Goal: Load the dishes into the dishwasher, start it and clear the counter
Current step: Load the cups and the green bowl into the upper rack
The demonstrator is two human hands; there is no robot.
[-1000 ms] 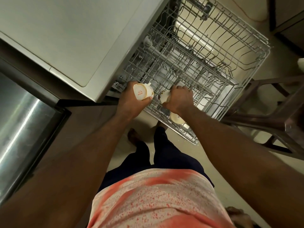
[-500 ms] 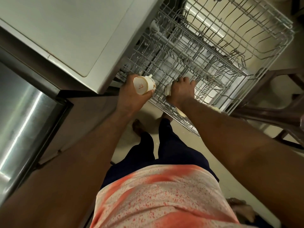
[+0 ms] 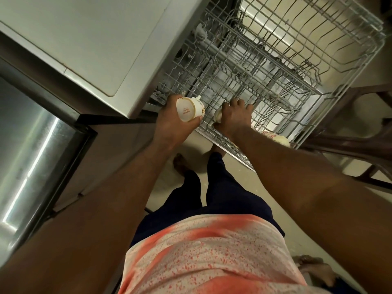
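Observation:
The dishwasher's wire rack [image 3: 275,66] is pulled out below me, with the open machine beside its grey top [image 3: 84,39]. My left hand [image 3: 171,122] grips a cream cup [image 3: 188,109] turned so its base faces me, just at the rack's near left corner. My right hand [image 3: 233,115] reaches into the rack's near edge and holds a second cream cup [image 3: 218,117], mostly hidden under the fingers. Another cream dish with red pattern [image 3: 275,137] lies in the rack behind my right forearm.
A steel sink basin [image 3: 27,155] lies at the left under the counter edge. A dark wooden chair [image 3: 350,143] stands close to the rack's right side. My feet are on the pale floor [image 3: 197,149] right in front of the rack.
My right hand has pushed a little further into the rack with its cup. The left hand keeps its cup at the same corner. The view has tilted slightly.

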